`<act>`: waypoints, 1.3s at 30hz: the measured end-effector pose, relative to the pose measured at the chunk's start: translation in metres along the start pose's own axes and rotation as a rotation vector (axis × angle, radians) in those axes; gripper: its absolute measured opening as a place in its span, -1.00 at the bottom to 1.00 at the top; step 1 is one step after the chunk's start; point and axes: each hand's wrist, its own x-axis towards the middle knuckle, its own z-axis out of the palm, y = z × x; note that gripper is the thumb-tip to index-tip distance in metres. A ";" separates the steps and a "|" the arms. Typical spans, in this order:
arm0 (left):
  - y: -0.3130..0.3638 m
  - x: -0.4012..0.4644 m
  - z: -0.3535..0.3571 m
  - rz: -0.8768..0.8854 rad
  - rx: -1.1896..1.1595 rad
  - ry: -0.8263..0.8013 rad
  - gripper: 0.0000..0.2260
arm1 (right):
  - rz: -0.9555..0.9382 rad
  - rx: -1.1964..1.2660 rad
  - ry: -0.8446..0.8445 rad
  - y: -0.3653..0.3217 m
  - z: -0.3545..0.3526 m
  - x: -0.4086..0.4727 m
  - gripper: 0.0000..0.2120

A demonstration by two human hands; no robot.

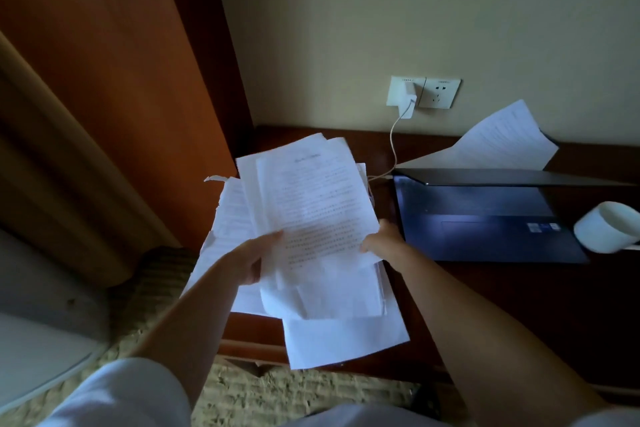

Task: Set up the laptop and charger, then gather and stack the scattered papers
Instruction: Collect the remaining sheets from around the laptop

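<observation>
Head view shows two bare hands, one laptop (485,215), one white charger (408,96), one white cup (609,231) and a loose sheaf of printed papers (311,205) whose sheets are too overlapped and blurred to count. The left hand (247,262) grips the sheaf's lower left edge, thumb on top of the printed face, forearm reaching up from a pale sleeve. The right hand (382,241) holds the right edge with fingers curled under the sheets, its arm stretched diagonally over the dark wooden desk (519,305). The papers are thin, white, rectangular and fanned unevenly, held above the desk's left end, with a blank sheet hanging over the front edge. The laptop is flat, dark blue and half open, just right of the papers. The boxy charger sits in a double wall socket (438,92), its thin cable (393,146) curving down to the laptop. One more sheet (498,141) leans behind the lid.
</observation>
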 end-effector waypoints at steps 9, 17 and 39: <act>0.009 -0.010 0.018 0.288 0.187 0.122 -0.62 | -0.179 0.177 -0.074 -0.011 0.000 -0.007 -0.66; 0.044 -0.049 0.042 0.657 0.261 0.413 -0.71 | -0.434 0.189 0.104 -0.043 -0.026 -0.037 -0.69; 0.034 -0.076 0.056 1.179 0.729 0.581 -0.60 | -0.391 0.429 0.073 -0.038 -0.049 -0.069 -0.78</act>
